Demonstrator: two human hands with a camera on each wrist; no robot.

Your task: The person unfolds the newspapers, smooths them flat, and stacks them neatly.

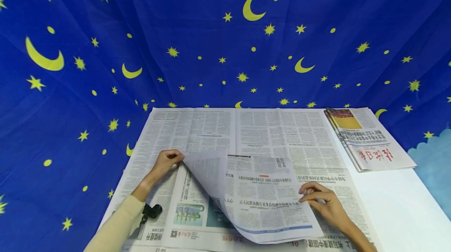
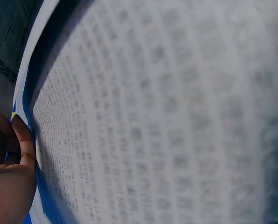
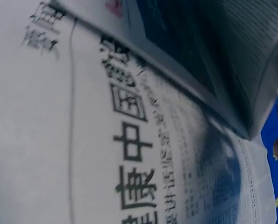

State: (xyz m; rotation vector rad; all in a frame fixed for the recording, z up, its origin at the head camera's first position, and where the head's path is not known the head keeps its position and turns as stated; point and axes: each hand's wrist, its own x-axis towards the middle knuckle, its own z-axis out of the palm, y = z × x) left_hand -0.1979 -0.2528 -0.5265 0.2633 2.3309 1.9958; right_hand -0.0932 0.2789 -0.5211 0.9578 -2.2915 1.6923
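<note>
A folded newspaper (image 1: 264,195) lies on larger spread newspaper sheets, its upper layer lifted and curling over from the left. My left hand (image 1: 165,164) pinches the raised upper-left corner between thumb and fingers. On the right, my right hand (image 1: 325,204) holds the paper's side edge with thumb and fingertips. Beneath the curl shows a lower page with a greenish picture (image 1: 189,215). Close-up print of the lifted page (image 2: 129,116) fills most of the left wrist view. The right wrist view catches the raised paper's lower edge above large headline characters (image 3: 134,140).
Spread newspaper sheets (image 1: 208,126) cover most of the white table (image 1: 405,205). A stack of folded newspapers (image 1: 373,138) sits at the back right. Behind the table hangs a blue cloth (image 1: 211,29) with yellow moons and stars. A black device (image 1: 152,211) is at my left wrist.
</note>
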